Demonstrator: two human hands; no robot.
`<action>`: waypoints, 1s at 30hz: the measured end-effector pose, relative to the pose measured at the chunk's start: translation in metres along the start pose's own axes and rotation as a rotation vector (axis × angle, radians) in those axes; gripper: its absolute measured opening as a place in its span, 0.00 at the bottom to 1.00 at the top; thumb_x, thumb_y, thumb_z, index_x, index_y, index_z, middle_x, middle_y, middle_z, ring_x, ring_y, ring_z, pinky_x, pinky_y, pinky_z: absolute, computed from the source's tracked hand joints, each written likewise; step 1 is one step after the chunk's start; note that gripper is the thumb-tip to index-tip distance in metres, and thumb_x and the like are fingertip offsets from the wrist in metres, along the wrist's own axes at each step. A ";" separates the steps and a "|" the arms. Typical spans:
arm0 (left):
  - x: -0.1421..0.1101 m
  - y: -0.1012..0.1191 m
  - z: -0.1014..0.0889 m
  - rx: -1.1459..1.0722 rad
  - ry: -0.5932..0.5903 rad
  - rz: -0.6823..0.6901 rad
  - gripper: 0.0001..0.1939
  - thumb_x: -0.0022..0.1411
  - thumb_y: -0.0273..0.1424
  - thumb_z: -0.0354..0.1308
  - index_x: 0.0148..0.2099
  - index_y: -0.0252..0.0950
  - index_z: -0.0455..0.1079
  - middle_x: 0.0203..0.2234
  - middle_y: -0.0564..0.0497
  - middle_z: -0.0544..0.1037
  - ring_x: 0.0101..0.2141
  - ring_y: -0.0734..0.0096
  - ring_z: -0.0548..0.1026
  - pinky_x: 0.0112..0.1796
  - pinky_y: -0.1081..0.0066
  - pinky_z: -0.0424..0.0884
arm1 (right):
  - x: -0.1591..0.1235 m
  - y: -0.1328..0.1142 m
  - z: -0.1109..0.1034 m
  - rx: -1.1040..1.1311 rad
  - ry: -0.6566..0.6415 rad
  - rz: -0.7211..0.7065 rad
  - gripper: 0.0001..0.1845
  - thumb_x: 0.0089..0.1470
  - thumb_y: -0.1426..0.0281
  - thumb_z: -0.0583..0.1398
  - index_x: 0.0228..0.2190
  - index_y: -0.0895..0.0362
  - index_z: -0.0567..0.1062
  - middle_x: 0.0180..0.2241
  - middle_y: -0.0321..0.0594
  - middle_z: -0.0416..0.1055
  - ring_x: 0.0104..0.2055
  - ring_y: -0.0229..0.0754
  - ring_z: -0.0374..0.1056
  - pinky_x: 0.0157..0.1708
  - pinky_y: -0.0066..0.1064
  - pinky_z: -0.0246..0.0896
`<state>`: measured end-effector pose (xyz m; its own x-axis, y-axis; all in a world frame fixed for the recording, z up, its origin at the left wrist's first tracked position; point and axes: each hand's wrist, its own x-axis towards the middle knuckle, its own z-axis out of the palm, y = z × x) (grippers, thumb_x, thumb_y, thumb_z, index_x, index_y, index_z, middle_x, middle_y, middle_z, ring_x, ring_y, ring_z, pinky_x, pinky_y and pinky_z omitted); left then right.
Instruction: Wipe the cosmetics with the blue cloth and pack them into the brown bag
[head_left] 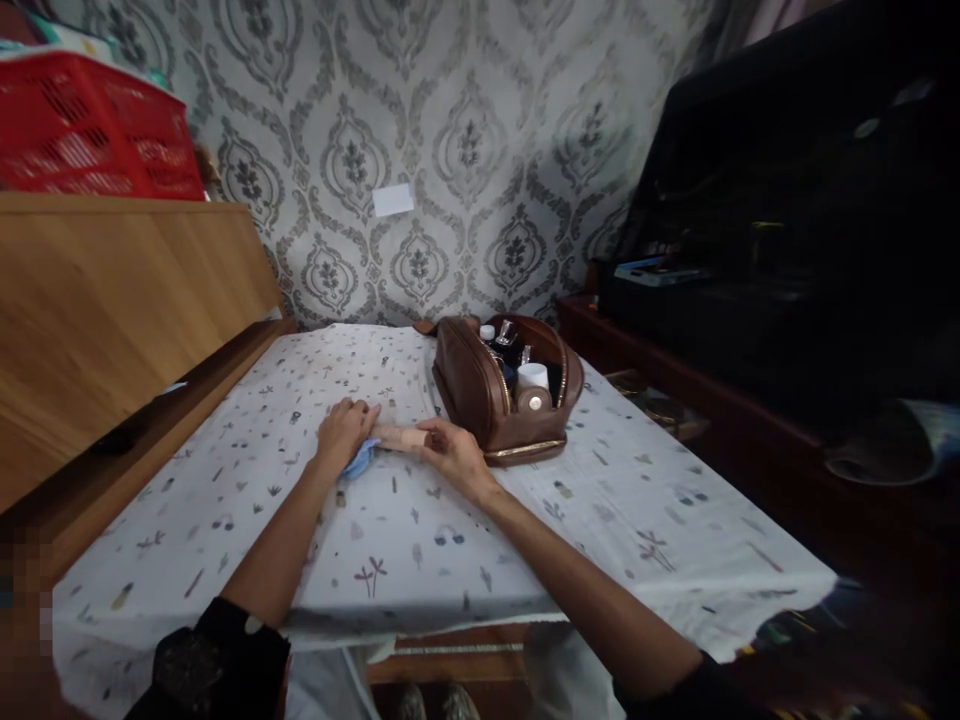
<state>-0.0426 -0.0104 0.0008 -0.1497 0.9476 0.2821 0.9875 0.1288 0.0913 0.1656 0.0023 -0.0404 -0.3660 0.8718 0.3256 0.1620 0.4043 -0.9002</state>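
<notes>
My left hand [341, 432] rests on a patterned white tablecloth [420, 530], its fingers curled over a blue cloth [360, 459]. My right hand [450, 452] grips the right end of a peach-coloured tube [399, 437] lying between the two hands; the left fingertips touch its other end. Just right of the hands stands an open brown leather toiletry bag [480, 390] holding small bottles [532, 385].
A wooden cabinet [112, 310] runs along the left with a red plastic crate [90, 130] on top. Dark furniture and a black cover [787, 250] fill the right side. Patterned wallpaper [450, 150] stands behind the table.
</notes>
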 end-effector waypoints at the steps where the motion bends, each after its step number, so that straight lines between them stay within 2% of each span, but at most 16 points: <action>1: -0.002 -0.001 -0.003 0.028 -0.045 -0.045 0.22 0.70 0.45 0.43 0.50 0.38 0.71 0.47 0.41 0.74 0.49 0.55 0.72 0.43 0.63 0.69 | 0.001 0.001 0.000 0.000 0.008 0.006 0.17 0.48 0.71 0.64 0.42 0.57 0.76 0.36 0.39 0.78 0.37 0.42 0.74 0.42 0.35 0.70; 3: -0.006 -0.002 -0.011 0.078 -0.117 -0.102 0.26 0.69 0.50 0.42 0.56 0.39 0.67 0.51 0.39 0.72 0.51 0.51 0.72 0.42 0.60 0.69 | 0.001 0.003 0.001 -0.003 0.019 0.031 0.17 0.48 0.70 0.64 0.42 0.57 0.76 0.36 0.40 0.78 0.38 0.43 0.75 0.42 0.35 0.71; 5: -0.008 -0.006 -0.018 0.098 -0.153 -0.104 0.30 0.68 0.54 0.40 0.58 0.38 0.64 0.49 0.38 0.73 0.48 0.49 0.74 0.42 0.58 0.69 | 0.002 0.004 0.001 -0.004 0.027 0.054 0.18 0.48 0.70 0.64 0.43 0.57 0.76 0.37 0.41 0.78 0.40 0.45 0.75 0.43 0.36 0.71; 8: -0.005 -0.019 -0.021 0.055 -0.229 -0.060 0.31 0.66 0.55 0.39 0.50 0.36 0.68 0.41 0.39 0.78 0.41 0.51 0.76 0.39 0.60 0.68 | 0.001 0.000 0.000 -0.009 0.044 0.050 0.18 0.48 0.69 0.65 0.43 0.58 0.76 0.40 0.43 0.78 0.41 0.45 0.75 0.44 0.37 0.72; 12: 0.006 -0.045 -0.017 -0.236 -0.294 0.024 0.19 0.59 0.48 0.51 0.37 0.38 0.71 0.30 0.48 0.77 0.34 0.61 0.74 0.32 0.69 0.65 | -0.003 -0.007 -0.002 -0.048 0.038 0.043 0.17 0.49 0.69 0.64 0.43 0.57 0.76 0.37 0.40 0.76 0.40 0.44 0.75 0.43 0.35 0.71; 14: 0.010 -0.053 -0.016 -0.422 -0.316 0.034 0.16 0.54 0.45 0.56 0.34 0.38 0.71 0.25 0.53 0.74 0.29 0.66 0.72 0.27 0.72 0.63 | -0.004 -0.008 -0.003 -0.049 0.022 0.059 0.16 0.50 0.69 0.63 0.43 0.56 0.76 0.32 0.36 0.75 0.35 0.42 0.74 0.38 0.32 0.71; 16: 0.012 -0.053 -0.018 -0.592 -0.269 0.010 0.15 0.51 0.44 0.57 0.32 0.37 0.71 0.21 0.56 0.70 0.25 0.70 0.68 0.25 0.73 0.60 | -0.005 -0.008 -0.002 -0.007 -0.004 0.080 0.17 0.51 0.67 0.63 0.45 0.55 0.74 0.28 0.33 0.72 0.28 0.39 0.72 0.31 0.29 0.70; 18: 0.011 -0.045 -0.022 -0.723 -0.053 -0.037 0.14 0.53 0.44 0.56 0.32 0.37 0.70 0.21 0.56 0.70 0.24 0.71 0.67 0.26 0.73 0.61 | -0.005 -0.007 -0.001 0.067 -0.030 0.099 0.18 0.51 0.66 0.63 0.45 0.54 0.74 0.27 0.32 0.70 0.24 0.37 0.70 0.25 0.27 0.67; 21: 0.002 -0.018 -0.025 -0.782 0.356 -0.036 0.12 0.59 0.40 0.53 0.34 0.37 0.69 0.26 0.54 0.73 0.29 0.71 0.70 0.32 0.73 0.65 | -0.004 -0.003 0.002 0.129 -0.032 0.089 0.20 0.48 0.66 0.63 0.45 0.56 0.74 0.27 0.32 0.69 0.25 0.37 0.70 0.25 0.28 0.67; 22: -0.002 -0.008 -0.024 -0.765 0.402 0.019 0.11 0.61 0.38 0.52 0.35 0.37 0.70 0.28 0.54 0.74 0.31 0.70 0.71 0.34 0.72 0.66 | -0.004 -0.002 0.002 0.133 -0.025 0.074 0.20 0.48 0.66 0.64 0.45 0.56 0.74 0.27 0.32 0.69 0.26 0.38 0.71 0.27 0.28 0.68; 23: -0.007 0.003 -0.022 -0.745 0.392 0.113 0.10 0.63 0.36 0.51 0.36 0.37 0.70 0.30 0.53 0.74 0.34 0.69 0.72 0.36 0.72 0.66 | -0.003 -0.001 0.003 0.137 -0.017 0.056 0.21 0.47 0.66 0.64 0.45 0.56 0.74 0.28 0.33 0.70 0.27 0.38 0.71 0.28 0.29 0.69; 26: -0.021 0.032 -0.011 -0.623 0.234 0.414 0.09 0.67 0.35 0.51 0.39 0.38 0.71 0.36 0.50 0.72 0.40 0.67 0.72 0.42 0.69 0.68 | -0.004 0.000 0.004 0.173 -0.023 0.018 0.17 0.47 0.64 0.64 0.41 0.56 0.74 0.28 0.33 0.71 0.28 0.38 0.71 0.32 0.30 0.70; 28: -0.025 0.043 -0.002 -0.526 0.193 0.473 0.10 0.69 0.34 0.49 0.39 0.38 0.70 0.37 0.49 0.70 0.41 0.65 0.70 0.44 0.66 0.68 | -0.005 -0.001 0.005 0.203 -0.042 0.024 0.15 0.48 0.62 0.63 0.38 0.55 0.73 0.28 0.33 0.71 0.27 0.38 0.71 0.31 0.31 0.71; 30: -0.026 0.048 0.003 -0.457 0.200 0.448 0.11 0.70 0.34 0.48 0.38 0.38 0.69 0.36 0.48 0.68 0.41 0.64 0.70 0.44 0.65 0.68 | -0.005 -0.003 0.006 0.228 -0.050 0.038 0.15 0.48 0.61 0.64 0.37 0.55 0.73 0.29 0.34 0.72 0.26 0.38 0.71 0.30 0.31 0.71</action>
<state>0.0087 -0.0276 -0.0048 0.2196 0.8028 0.5543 0.8425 -0.4425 0.3072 0.1615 -0.0047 -0.0413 -0.4094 0.8682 0.2804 -0.0320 0.2935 -0.9554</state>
